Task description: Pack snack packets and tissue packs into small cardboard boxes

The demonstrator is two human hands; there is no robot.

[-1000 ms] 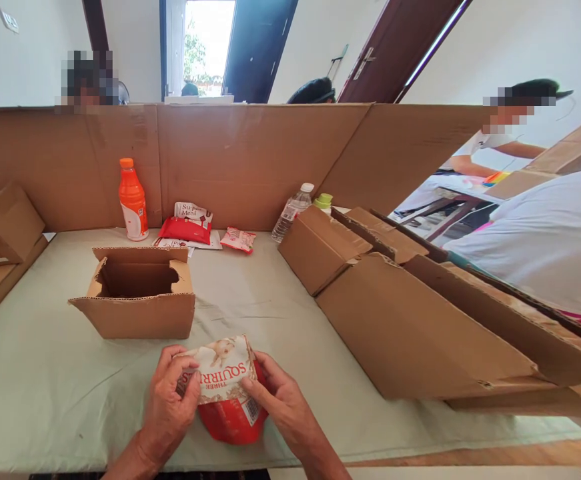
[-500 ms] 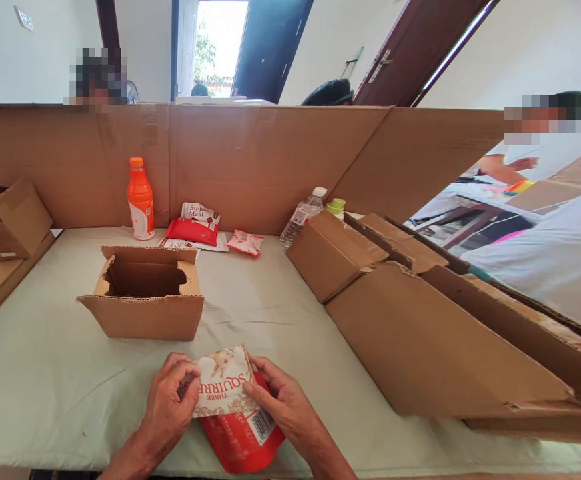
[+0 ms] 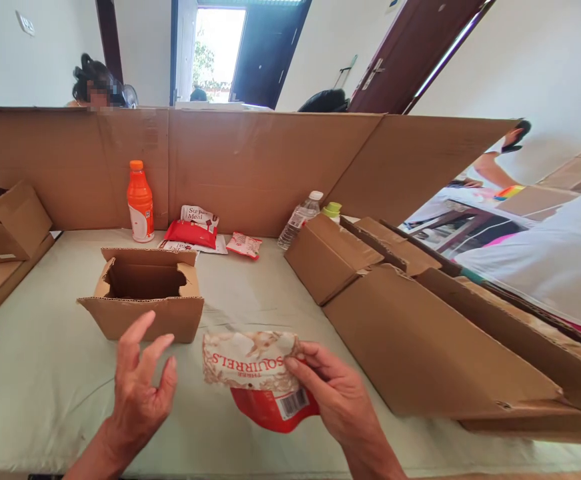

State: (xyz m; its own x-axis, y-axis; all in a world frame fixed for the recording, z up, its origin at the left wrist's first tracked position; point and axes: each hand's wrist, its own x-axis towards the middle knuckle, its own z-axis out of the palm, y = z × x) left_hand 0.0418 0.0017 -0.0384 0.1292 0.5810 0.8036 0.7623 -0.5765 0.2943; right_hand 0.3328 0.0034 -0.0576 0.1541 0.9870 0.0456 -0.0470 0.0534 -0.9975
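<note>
A red and cream snack pouch (image 3: 255, 377), printed "Three Squirrels" and upside down to me, is pinched at its right side by my right hand (image 3: 333, 393). Its cream part is folded over the red part, where a barcode shows. My left hand (image 3: 143, 380) is off the pouch, fingers spread and holding nothing, in front of the small open cardboard box (image 3: 150, 320). The box stands upright with its flaps up; its inside is dark and I cannot make out the bottom.
Behind the box stand an orange bottle (image 3: 141, 203), red and white packets (image 3: 193, 233) and a small pink packet (image 3: 244, 245). A clear bottle (image 3: 297, 223) leans by large cardboard boxes (image 3: 420, 340) on the right. A cardboard wall (image 3: 270, 170) closes the back; people are beyond it.
My left hand has let go of the pouch and moved up and left, its fingers opening. My right hand has carried the pouch up and to the right.
</note>
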